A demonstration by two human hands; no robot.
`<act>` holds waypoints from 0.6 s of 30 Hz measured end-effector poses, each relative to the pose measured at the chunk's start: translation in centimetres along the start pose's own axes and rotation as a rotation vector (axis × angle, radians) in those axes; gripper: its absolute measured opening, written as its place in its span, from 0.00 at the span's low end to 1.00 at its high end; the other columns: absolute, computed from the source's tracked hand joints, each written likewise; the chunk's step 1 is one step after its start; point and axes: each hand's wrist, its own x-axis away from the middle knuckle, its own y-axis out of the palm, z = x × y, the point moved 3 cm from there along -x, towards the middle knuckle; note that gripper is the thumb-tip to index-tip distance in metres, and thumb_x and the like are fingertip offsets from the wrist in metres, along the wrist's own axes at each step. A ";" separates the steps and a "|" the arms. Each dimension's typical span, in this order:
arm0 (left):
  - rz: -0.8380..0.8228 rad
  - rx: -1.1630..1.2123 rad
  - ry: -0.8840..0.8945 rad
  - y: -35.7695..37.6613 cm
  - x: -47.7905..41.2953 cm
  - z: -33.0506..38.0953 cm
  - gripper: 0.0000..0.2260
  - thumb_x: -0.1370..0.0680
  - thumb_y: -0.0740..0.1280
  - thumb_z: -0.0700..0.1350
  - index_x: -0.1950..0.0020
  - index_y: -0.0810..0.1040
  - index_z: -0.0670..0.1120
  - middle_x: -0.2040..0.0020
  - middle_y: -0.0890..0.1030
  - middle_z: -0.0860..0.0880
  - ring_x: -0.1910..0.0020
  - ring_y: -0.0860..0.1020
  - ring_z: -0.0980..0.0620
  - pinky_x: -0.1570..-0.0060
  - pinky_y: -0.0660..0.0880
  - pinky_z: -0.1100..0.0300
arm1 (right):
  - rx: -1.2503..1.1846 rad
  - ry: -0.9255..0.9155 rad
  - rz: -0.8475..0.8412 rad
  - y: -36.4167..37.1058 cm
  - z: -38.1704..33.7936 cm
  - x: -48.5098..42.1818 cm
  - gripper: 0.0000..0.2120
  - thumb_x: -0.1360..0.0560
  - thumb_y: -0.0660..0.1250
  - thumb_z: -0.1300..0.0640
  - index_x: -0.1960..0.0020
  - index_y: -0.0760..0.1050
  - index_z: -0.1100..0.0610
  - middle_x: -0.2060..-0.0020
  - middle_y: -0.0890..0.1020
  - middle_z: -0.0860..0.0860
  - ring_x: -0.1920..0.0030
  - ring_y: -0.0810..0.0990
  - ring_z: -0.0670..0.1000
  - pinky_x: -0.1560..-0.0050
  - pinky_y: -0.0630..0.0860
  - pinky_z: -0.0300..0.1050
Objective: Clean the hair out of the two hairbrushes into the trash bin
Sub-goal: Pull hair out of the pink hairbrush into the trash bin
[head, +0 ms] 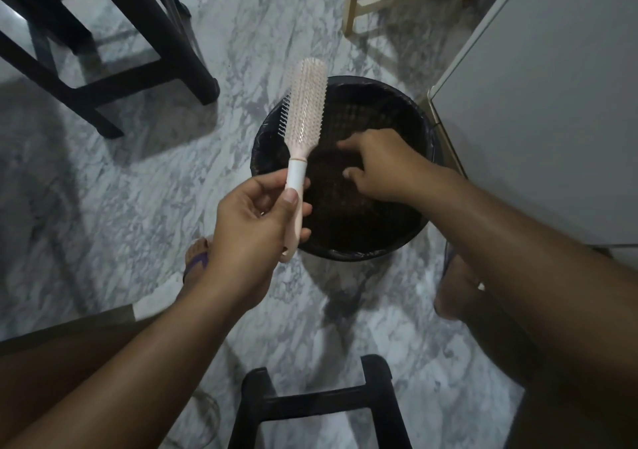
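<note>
Left hand (255,221) grips the pale pink paddle hairbrush (305,110) by its handle, bristles up, over the near-left rim of the round black woven trash bin (407,110). Right hand (376,165) hangs loosely open inside, fingers spread, holding nothing I can see. Best to keep everything over the bin so loose strands drop in.

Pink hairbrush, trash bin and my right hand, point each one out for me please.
pink hairbrush (307,103): head view, on the bristle pad of the brush head.
trash bin (390,93): head view, on the far rim.
right hand (378,164): head view, on the back of the hand, over the bin.
</note>
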 end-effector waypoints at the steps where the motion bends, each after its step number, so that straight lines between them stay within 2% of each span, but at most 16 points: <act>1: -0.004 -0.005 -0.007 0.0 -0.1 -0.1 0.11 0.19 0.65 0.37 0.37 0.79 0.41 0.45 0.86 0.48 0.54 0.85 0.51 0.59 0.84 0.53 | -0.006 -0.045 0.049 -0.4 -0.2 0.0 0.18 0.23 0.71 0.55 0.33 0.78 0.56 0.39 0.82 0.55 0.39 0.82 0.52 0.36 0.76 0.43; 3: -0.010 -0.009 -0.017 0.1 -0.2 -0.2 0.11 0.19 0.65 0.38 0.37 0.79 0.41 0.45 0.86 0.48 0.53 0.85 0.51 0.58 0.85 0.52 | -0.178 -0.073 0.097 -1.3 -0.7 0.1 0.13 0.22 0.69 0.57 0.37 0.81 0.55 0.48 0.86 0.52 0.52 0.87 0.49 0.45 0.81 0.39; 4: -0.010 -0.008 -0.020 0.2 -0.2 -0.2 0.11 0.19 0.65 0.38 0.37 0.79 0.41 0.45 0.86 0.48 0.53 0.85 0.51 0.58 0.85 0.52 | -0.192 -0.069 0.097 -1.6 -0.7 0.2 0.13 0.22 0.69 0.59 0.37 0.81 0.55 0.48 0.86 0.51 0.53 0.87 0.48 0.45 0.80 0.36; 6: -0.007 -0.005 -0.024 0.3 -0.3 -0.1 0.11 0.19 0.65 0.38 0.37 0.79 0.41 0.46 0.86 0.47 0.52 0.85 0.50 0.59 0.84 0.53 | -0.107 -0.069 0.081 -2.1 -0.7 0.2 0.15 0.22 0.70 0.59 0.36 0.80 0.54 0.41 0.84 0.53 0.47 0.85 0.49 0.42 0.73 0.32; 8: -0.010 -0.003 -0.025 0.4 -0.3 -0.1 0.11 0.19 0.65 0.38 0.37 0.79 0.41 0.45 0.85 0.46 0.51 0.85 0.49 0.59 0.84 0.54 | -0.180 -0.057 0.130 -2.9 -0.7 0.4 0.14 0.22 0.70 0.59 0.37 0.80 0.55 0.45 0.85 0.53 0.55 0.87 0.47 0.48 0.76 0.28; 9: -0.013 -0.003 -0.026 0.4 -0.3 -0.1 0.11 0.19 0.65 0.38 0.37 0.79 0.41 0.45 0.85 0.45 0.51 0.85 0.48 0.59 0.84 0.54 | -0.195 -0.052 0.153 -3.3 -0.6 0.5 0.15 0.22 0.70 0.59 0.36 0.80 0.55 0.45 0.86 0.52 0.53 0.87 0.46 0.47 0.75 0.27; 11: -0.016 -0.003 -0.030 0.5 -0.3 -0.2 0.11 0.19 0.65 0.38 0.37 0.78 0.41 0.45 0.85 0.45 0.50 0.85 0.47 0.59 0.84 0.54 | -0.143 -0.011 0.107 -3.7 -0.2 0.5 0.16 0.22 0.69 0.60 0.34 0.79 0.54 0.40 0.83 0.52 0.43 0.83 0.47 0.38 0.69 0.31; 12: -0.017 -0.004 -0.030 0.5 -0.3 -0.2 0.11 0.19 0.65 0.38 0.37 0.78 0.41 0.45 0.85 0.45 0.50 0.85 0.47 0.59 0.84 0.55 | -0.137 0.004 0.083 -3.7 0.1 0.4 0.15 0.22 0.69 0.60 0.35 0.79 0.55 0.42 0.84 0.52 0.45 0.85 0.47 0.36 0.71 0.34; 14: -0.022 -0.009 -0.030 0.5 -0.3 -0.3 0.11 0.19 0.65 0.38 0.37 0.79 0.42 0.45 0.85 0.46 0.50 0.85 0.48 0.59 0.84 0.55 | -0.181 0.009 0.094 -3.9 0.6 0.4 0.13 0.22 0.70 0.58 0.38 0.80 0.56 0.54 0.87 0.52 0.60 0.87 0.44 0.43 0.81 0.40; 15: -0.024 -0.010 -0.030 0.5 -0.3 -0.4 0.11 0.19 0.66 0.38 0.37 0.79 0.42 0.45 0.85 0.45 0.51 0.85 0.48 0.60 0.84 0.55 | -0.161 -0.010 0.135 -4.0 0.7 0.4 0.14 0.22 0.70 0.57 0.37 0.80 0.56 0.53 0.87 0.52 0.59 0.87 0.45 0.44 0.81 0.40; 17: -0.026 -0.012 -0.041 0.5 -0.4 -0.7 0.11 0.19 0.66 0.38 0.37 0.79 0.42 0.46 0.85 0.45 0.52 0.85 0.50 0.60 0.84 0.56 | -0.108 -0.058 0.252 -4.1 0.8 0.1 0.19 0.23 0.70 0.58 0.32 0.77 0.55 0.43 0.85 0.52 0.48 0.85 0.47 0.41 0.75 0.36; 18: -0.027 -0.013 -0.053 0.6 -0.3 -0.8 0.11 0.19 0.66 0.38 0.37 0.79 0.42 0.46 0.85 0.46 0.53 0.85 0.51 0.60 0.84 0.56 | -0.128 -0.089 0.329 -4.3 0.5 0.1 0.20 0.23 0.69 0.57 0.31 0.76 0.55 0.41 0.84 0.51 0.47 0.83 0.47 0.42 0.73 0.34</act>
